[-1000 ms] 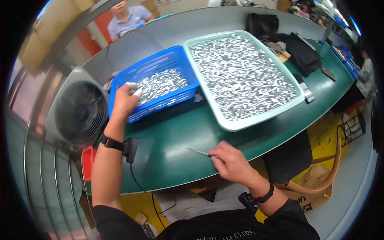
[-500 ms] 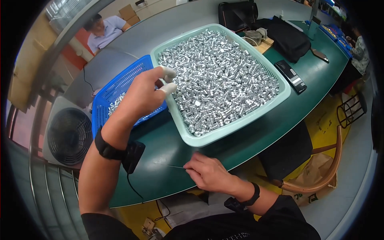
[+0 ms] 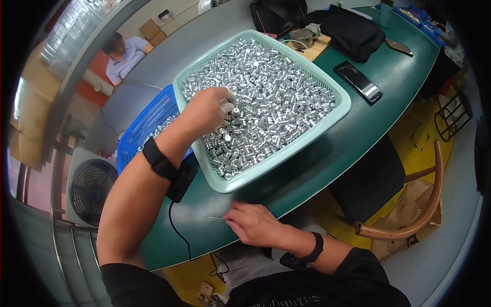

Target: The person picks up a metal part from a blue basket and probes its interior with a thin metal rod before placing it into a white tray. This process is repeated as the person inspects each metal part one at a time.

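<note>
A pale green plastic basket (image 3: 227,187) is heaped with small silvery metal fittings (image 3: 271,97). My left hand (image 3: 207,108) reaches over its left side, white covers on the thumb and a finger. Those fingertips are bent down onto the fittings with a gap between them; I make out nothing held there. Below the basket's near edge, my right hand (image 3: 253,223) is closed in a pinch over the green table (image 3: 302,189). From its fingertips a thin, straight metal needle or wire (image 3: 215,218) points left.
A blue perforated basket (image 3: 148,117) with similar fittings stands left of the green one. A phone (image 3: 358,82), black bags (image 3: 348,41) and a knife-like tool (image 3: 399,47) lie at right. A fan (image 3: 92,187), a wooden chair (image 3: 404,230) and another person (image 3: 125,56) are around the table.
My left hand has moved from above the basket's left rim in over the fittings, fingertips lowered. My right hand keeps its pinch on the thin needle or wire. The view has shifted slightly.
</note>
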### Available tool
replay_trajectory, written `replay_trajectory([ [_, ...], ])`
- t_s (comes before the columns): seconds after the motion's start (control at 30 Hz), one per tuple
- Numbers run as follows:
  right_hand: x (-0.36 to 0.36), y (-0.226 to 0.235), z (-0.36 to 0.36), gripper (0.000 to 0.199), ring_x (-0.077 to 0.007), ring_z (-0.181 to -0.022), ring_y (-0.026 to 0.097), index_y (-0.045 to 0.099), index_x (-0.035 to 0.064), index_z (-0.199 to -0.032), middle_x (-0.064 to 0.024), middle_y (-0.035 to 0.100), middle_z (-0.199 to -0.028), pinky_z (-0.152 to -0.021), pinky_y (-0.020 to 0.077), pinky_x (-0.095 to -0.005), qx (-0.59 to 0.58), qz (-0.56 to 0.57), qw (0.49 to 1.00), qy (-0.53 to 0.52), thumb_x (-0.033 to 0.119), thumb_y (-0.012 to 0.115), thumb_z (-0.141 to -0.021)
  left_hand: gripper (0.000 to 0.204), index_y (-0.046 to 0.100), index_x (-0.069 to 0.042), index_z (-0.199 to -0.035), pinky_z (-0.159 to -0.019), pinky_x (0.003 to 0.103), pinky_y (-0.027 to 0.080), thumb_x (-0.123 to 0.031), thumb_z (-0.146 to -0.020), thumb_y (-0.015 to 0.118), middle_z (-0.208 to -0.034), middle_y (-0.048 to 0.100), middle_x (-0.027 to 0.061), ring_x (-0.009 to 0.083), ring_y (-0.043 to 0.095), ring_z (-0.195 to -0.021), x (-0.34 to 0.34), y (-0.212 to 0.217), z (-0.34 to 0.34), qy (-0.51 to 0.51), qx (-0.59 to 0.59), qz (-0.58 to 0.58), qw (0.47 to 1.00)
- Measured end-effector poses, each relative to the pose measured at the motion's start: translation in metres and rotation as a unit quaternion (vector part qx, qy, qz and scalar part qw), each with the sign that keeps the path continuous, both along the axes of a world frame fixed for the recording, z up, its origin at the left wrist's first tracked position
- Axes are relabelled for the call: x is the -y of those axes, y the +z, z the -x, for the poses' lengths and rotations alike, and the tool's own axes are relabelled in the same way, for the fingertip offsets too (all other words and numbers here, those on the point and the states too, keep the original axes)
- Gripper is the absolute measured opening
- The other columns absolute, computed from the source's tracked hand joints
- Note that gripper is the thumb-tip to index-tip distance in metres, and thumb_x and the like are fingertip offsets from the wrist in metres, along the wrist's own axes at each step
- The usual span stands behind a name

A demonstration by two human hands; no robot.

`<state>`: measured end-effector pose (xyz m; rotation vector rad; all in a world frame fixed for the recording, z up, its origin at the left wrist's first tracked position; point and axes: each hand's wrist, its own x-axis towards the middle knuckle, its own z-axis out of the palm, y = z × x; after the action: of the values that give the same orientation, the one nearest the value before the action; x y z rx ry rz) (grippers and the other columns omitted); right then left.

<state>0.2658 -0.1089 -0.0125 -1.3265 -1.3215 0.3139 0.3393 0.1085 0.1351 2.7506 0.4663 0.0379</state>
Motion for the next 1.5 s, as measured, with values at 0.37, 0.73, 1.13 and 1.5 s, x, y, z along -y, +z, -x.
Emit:
replay_trajectory([
  [0.37,-0.001,0.004,0.005,0.011,-0.0299,-0.071,0.063,0.068,0.0030,-0.091,-0.0111,0.060,-0.083,-0.062,0.0511,-0.0383,0.051,0.008,0.998,-0.028,0.003,0.071,-0.080,0.031,0.056,0.000,-0.130,-0.072,0.031,0.052,-0.008,-0.100,0.053,-0.112,0.062,0.0099,0.0186,0.061,-0.091,0.034,0.019,0.146,0.038,0.310,0.492,0.813],
  [0.73,-0.006,0.014,0.017,0.018,-0.0163,-0.068,0.054,0.074,0.0038,-0.091,-0.0058,0.055,-0.081,-0.056,0.0414,-0.0270,0.058,0.002,0.998,-0.038,-0.004,0.075,-0.076,0.033,0.055,-0.008,-0.134,-0.079,0.032,0.051,-0.015,-0.101,0.053,-0.115,0.061,0.0080,0.0192,0.059,-0.095,-0.004,-0.086,0.217,-0.004,0.428,0.706,0.564],
  [1.13,-0.009,0.018,0.026,0.022,-0.0135,-0.065,0.052,0.074,0.0032,-0.095,-0.0046,0.056,-0.077,-0.054,0.0390,-0.0249,0.058,0.056,0.996,-0.043,-0.009,0.074,-0.076,0.025,0.059,-0.006,-0.124,-0.080,0.033,0.055,-0.012,-0.100,0.056,-0.109,0.066,0.0099,0.0196,0.065,-0.093,-0.012,-0.102,0.216,0.010,0.424,0.737,0.526],
  [1.5,-0.009,0.019,0.027,0.022,-0.0126,-0.063,0.052,0.073,0.0030,-0.095,-0.0051,0.057,-0.077,-0.052,0.0385,-0.0244,0.058,0.058,0.995,-0.050,-0.008,0.074,-0.076,0.026,0.060,-0.006,-0.125,-0.081,0.034,0.055,-0.008,-0.099,0.056,-0.107,0.067,0.0094,0.0193,0.065,-0.091,-0.009,-0.104,0.215,0.008,0.433,0.743,0.510],
])
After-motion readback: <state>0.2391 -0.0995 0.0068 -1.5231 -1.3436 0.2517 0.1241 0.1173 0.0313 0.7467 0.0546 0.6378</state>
